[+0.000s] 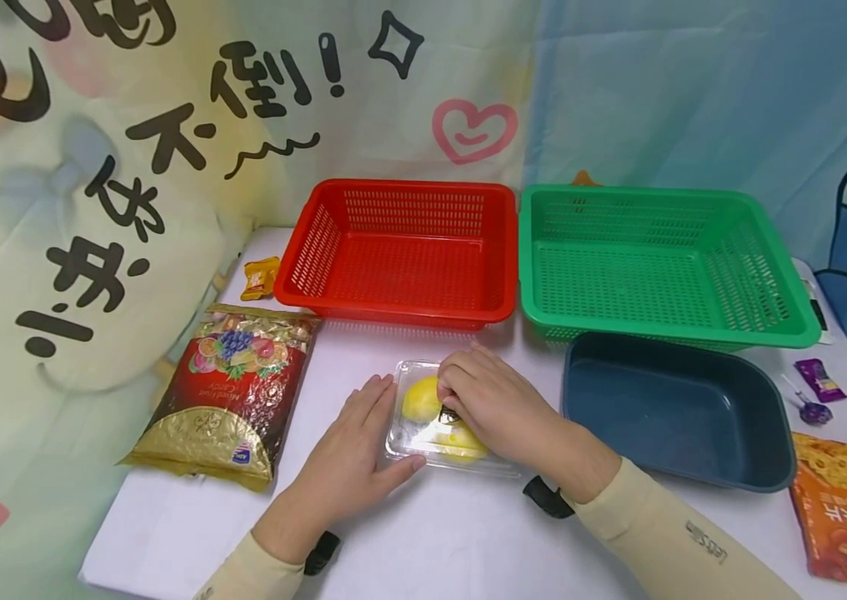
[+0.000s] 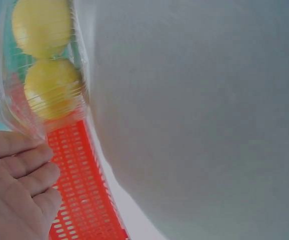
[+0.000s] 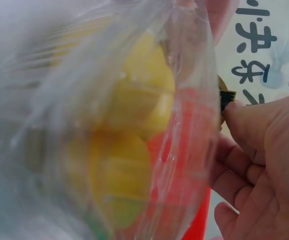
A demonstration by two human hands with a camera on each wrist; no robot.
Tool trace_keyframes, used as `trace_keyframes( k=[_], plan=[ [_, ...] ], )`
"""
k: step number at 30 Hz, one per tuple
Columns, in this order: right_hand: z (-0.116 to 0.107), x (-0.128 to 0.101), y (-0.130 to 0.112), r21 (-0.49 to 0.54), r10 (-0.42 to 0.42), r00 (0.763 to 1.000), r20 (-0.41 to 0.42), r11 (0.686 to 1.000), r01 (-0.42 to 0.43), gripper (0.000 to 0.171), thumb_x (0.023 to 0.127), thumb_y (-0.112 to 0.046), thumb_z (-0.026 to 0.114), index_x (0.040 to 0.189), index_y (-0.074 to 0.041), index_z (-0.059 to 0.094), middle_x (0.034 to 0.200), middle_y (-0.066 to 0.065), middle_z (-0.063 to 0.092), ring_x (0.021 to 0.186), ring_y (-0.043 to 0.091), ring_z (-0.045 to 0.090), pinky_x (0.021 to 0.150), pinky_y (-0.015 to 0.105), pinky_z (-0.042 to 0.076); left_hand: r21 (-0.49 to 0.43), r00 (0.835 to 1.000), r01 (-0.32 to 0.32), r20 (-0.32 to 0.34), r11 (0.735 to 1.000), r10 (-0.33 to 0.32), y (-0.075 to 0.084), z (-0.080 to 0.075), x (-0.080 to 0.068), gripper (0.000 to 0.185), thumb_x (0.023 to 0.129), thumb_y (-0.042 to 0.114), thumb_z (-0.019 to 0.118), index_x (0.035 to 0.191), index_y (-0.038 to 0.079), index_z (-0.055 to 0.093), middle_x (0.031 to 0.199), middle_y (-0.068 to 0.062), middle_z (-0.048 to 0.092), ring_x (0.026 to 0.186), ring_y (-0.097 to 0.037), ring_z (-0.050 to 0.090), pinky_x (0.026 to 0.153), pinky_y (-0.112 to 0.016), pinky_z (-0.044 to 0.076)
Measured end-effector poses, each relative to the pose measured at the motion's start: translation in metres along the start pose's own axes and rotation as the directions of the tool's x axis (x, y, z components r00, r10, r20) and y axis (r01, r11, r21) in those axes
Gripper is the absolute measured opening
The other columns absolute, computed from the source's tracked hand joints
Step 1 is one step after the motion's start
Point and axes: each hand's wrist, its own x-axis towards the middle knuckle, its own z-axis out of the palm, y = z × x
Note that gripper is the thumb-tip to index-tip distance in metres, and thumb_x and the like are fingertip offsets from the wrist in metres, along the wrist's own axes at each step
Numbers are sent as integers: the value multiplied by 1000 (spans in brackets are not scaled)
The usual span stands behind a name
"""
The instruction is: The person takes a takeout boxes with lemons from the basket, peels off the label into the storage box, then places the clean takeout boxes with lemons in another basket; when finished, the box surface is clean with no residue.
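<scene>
Nearest, the right hand [image 1: 506,408] has thumb and fingers closed on a small black label [image 1: 449,414] at the top of a clear plastic container [image 1: 423,435]. The left hand [image 1: 352,442] has its fingers extended along the container's left side, thumb apart at the near edge. The container lies on the table between the two sets of fingers, holding yellow fruit [image 1: 421,402].

Progress, as judged: the container is steadied and the label grasped; the label does not appear to be off, and the fruit remains inside.

The right wrist view shows the thumb tip against the label, which the knuckles partly cover in the head view. The left wrist view shows two fruits through the ribbed wall; the head view has the right hand over part of them.

Farther out, a candy bag [image 1: 232,392] lies left of the left fingers and a dark blue tub [image 1: 682,417] right of the right hand. Beyond the fingertips stand a red basket [image 1: 408,279] and, to its right, a green basket [image 1: 618,287].
</scene>
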Motion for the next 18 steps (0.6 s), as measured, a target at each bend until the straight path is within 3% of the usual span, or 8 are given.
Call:
trace_keyframes(
  k=[10,18],
  plan=[
    [0,-4,1,-11,-31,998,-48,999,31,15,97,-13,73,97,-16,58,108,-1,63,115,20,59,123,55,40,-1,1000,-6,-17,1000,6,0,1,0,104,88,59,77,162,0,33,168,-16,38,158,-30,34,130,-49,28],
    [-6,-9,2,4,0,1000,-29,1000,0,14,99,-13,70,100,-16,56,114,-1,62,119,20,58,127,52,36,3,1000,-12,-29,1000,12,0,1,0,104,88,58,78,161,-1,34,167,-17,39,158,-31,35,130,-50,29]
  ],
)
